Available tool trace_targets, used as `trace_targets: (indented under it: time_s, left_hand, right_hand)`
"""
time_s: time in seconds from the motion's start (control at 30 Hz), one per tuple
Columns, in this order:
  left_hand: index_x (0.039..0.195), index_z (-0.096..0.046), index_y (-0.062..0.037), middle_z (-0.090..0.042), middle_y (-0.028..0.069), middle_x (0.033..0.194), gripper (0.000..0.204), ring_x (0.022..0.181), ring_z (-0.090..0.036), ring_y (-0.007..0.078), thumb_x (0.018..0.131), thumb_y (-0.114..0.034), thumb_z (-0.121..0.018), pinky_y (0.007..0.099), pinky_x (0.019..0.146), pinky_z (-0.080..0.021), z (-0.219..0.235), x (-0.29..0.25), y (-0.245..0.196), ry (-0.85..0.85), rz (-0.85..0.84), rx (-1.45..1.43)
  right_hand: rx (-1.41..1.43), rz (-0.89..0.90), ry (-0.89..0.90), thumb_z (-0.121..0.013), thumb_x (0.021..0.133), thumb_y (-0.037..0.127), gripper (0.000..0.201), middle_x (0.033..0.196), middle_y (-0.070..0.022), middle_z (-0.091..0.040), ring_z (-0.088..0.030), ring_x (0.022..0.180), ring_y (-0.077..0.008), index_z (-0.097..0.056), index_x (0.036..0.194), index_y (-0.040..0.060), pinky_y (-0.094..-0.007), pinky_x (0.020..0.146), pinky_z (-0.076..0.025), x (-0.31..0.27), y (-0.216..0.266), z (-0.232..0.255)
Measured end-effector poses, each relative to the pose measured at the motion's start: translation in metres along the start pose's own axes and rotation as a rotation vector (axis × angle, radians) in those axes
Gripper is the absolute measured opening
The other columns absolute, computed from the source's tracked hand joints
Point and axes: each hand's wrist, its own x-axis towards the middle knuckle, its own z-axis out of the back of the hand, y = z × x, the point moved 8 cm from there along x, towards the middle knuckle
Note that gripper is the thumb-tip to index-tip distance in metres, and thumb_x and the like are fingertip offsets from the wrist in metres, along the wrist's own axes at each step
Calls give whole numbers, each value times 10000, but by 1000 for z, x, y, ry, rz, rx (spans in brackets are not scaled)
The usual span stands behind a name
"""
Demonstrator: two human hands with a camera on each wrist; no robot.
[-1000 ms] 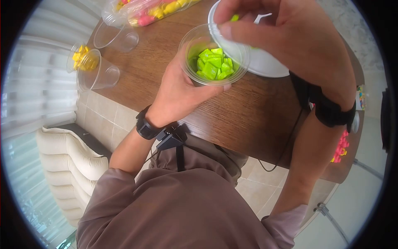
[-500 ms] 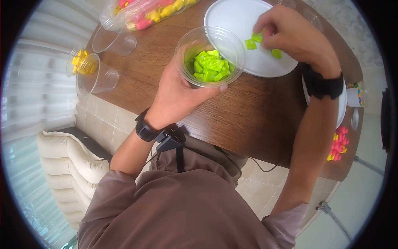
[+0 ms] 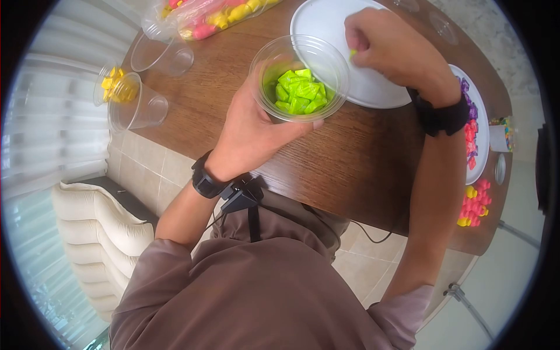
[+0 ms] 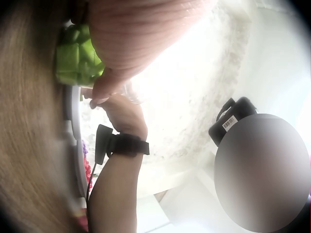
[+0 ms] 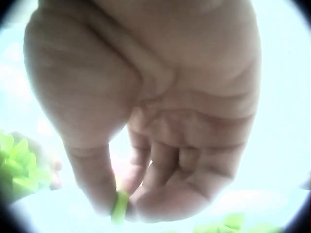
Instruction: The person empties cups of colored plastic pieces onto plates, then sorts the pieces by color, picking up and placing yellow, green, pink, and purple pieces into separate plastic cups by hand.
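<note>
My left hand (image 3: pixel 248 125) grips a clear plastic cup (image 3: pixel 337 96), thumb along its near side. Bright green, square wrapped candies (image 3: pixel 300 93) fill the lower part of the cup. Over the white plate (image 3: pixel 321 23) beyond it, my right hand (image 3: pixel 394 52) has its fingers curled inward. In the right wrist view its thumb and fingertips pinch one green candy (image 5: pixel 119 208), with more green candies (image 5: pixel 228 224) below, near the bottom edge. The left wrist view shows the cup's green contents (image 4: pixel 77 58) close beside the left hand.
Two clear cups (image 3: pixel 140 108) (image 3: pixel 166 55) lie at the table's left side, near yellow pieces (image 3: pixel 114 84). Behind is a plastic bag (image 3: pixel 216 17) of pink and yellow pieces. On the right, another white plate (image 3: pixel 479 146) bears purple and pink pieces, with a pink-and-yellow pile (image 3: pixel 475 204) nearer me.
My right hand went from above the cup's far rim to the plate, where green candies showed by its fingers, and has now shifted slightly left, pinching one. The left hand and cup barely moved.
</note>
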Motion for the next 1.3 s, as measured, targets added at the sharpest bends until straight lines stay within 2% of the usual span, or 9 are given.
trace_targets:
  time_s: [0.1, 0.17, 0.3, 0.47, 0.53, 0.63, 0.83, 1.03, 1.3]
  left_hand:
    - [1389, -510, 3, -651, 111, 1251, 781, 1168, -627, 195, 738, -153, -911, 347, 1024, -496, 0, 0, -1, 0, -9, -5]
    - [1386, -514, 2, -651, 110, 1250, 776, 1166, -627, 195, 737, -150, -910, 348, 1024, -496, 0, 0, -1, 0, -17, -1]
    - [1382, -517, 2, -649, 109, 1248, 764, 1163, -627, 196, 741, -147, -905, 349, 1021, -497, -1, 1, -1, 5, -26, -13]
    - [1386, -515, 3, -651, 108, 1246, 763, 1157, -631, 197, 747, -152, -904, 347, 1021, -497, -6, 0, 0, 31, 57, -99]
    - [1390, -512, 4, -652, 108, 1246, 768, 1153, -632, 194, 749, -149, -905, 346, 1016, -500, -4, 1, -3, 22, 4, -21]
    - [1423, -482, 32, -627, 101, 1325, 820, 1229, -590, 178, 745, -118, -919, 334, 1078, -455, -3, 0, -3, 42, 28, 9]
    - [1432, -467, 35, -619, 104, 1344, 838, 1244, -580, 177, 749, -137, -921, 339, 1088, -448, -4, 1, 0, 66, 75, -43]
    - [1387, -508, 12, -654, 106, 1237, 771, 1151, -631, 184, 744, -139, -907, 341, 1009, -505, -2, 1, -2, 8, -1, 5]
    - [1390, -504, 13, -655, 107, 1236, 780, 1154, -630, 186, 742, -143, -910, 342, 1013, -502, -2, 0, -3, 9, 11, -7]
  right_hand:
    - [127, -234, 42, -721, 819, 63, 171, 766, -139, -697, -660, 713, -187, -725, 954, -41, -324, 691, -527, 6, 13, 26]
    - [270, -93, -395, -744, 832, 54, 130, 746, -57, -669, -624, 706, -147, -707, 936, -15, -297, 686, -522, -3, 39, 60]
    - [759, 48, -435, -759, 849, 55, 130, 786, 6, -669, -609, 739, -111, -720, 967, 14, -273, 679, -511, -1, 48, 69]
    - [359, 359, -91, -716, 863, 68, 74, 797, -117, -726, -692, 721, -211, -728, 889, 0, -309, 688, -531, -11, 94, 59]
    - [540, 288, -123, -701, 851, 76, 97, 791, -171, -714, -703, 720, -275, -729, 858, -17, -348, 699, -541, -9, 80, 62]
    - [76, -106, -264, -709, 816, 75, 123, 788, -187, -714, -706, 737, -295, -744, 889, -18, -373, 702, -543, -15, 49, 69]
    - [-64, -429, 136, -693, 762, 74, 214, 822, -238, -709, -706, 766, -342, -747, 930, -47, -391, 707, -546, -18, -27, 35]
    - [-81, -277, 177, -694, 754, 63, 220, 817, -221, -709, -701, 780, -308, -725, 939, -51, -368, 709, -546, -12, -34, -5]
    - [-79, -3, -92, -644, 764, -10, 189, 914, -169, -627, -591, 911, -366, -621, 949, 17, -431, 807, -478, -15, -20, -19]
